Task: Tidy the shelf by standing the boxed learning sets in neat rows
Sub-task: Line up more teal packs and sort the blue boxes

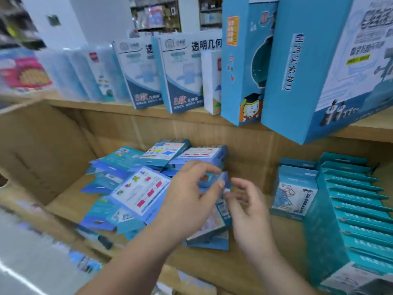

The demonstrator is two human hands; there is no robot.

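Left hand (191, 201) and right hand (248, 209) blurred over jumbled boxes (138, 192) — fingers loosely curled, grip unclear.

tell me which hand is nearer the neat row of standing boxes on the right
Right. The right hand is left of the row of standing boxes; the left hand is farther left, over the jumbled pile.

Surroundings, off the work area.
White wall (95, 20) behind; far shelving unit (156, 17) with blurred goods; pink-and-yellow packet (25, 73) at far left, also blurred.
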